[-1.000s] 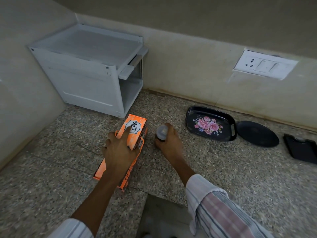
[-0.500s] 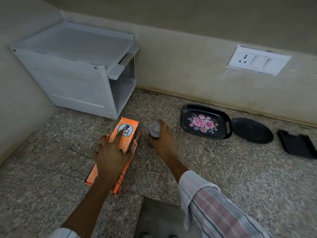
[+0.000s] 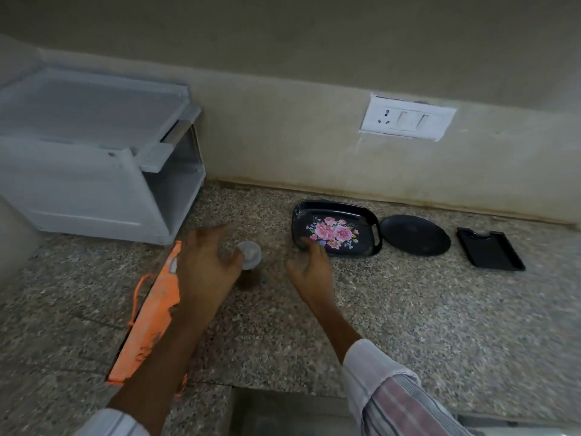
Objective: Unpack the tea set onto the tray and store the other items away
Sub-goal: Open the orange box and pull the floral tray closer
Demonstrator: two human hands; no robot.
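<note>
Hands hold nothing: the left hand (image 3: 207, 262), in the middle of the frame, hovers with fingers spread and loosely bent above the orange box (image 3: 151, 313), its fingertips close beside a small clear-lidded jar (image 3: 249, 254) that stands on the speckled stone counter (image 3: 424, 325); motion blur hides whether they touch it. Right of the jar, the right hand (image 3: 309, 269) is relaxed and open, its fingertips at the near-left rim of the black floral tray (image 3: 371, 215). Further right lie a round black plate (image 3: 415, 235) and a small black rectangular tray (image 3: 490, 253). A white storage cabinet (image 3: 94, 171) fills the upper left, a wall socket (image 3: 407, 121) the upper right
</note>
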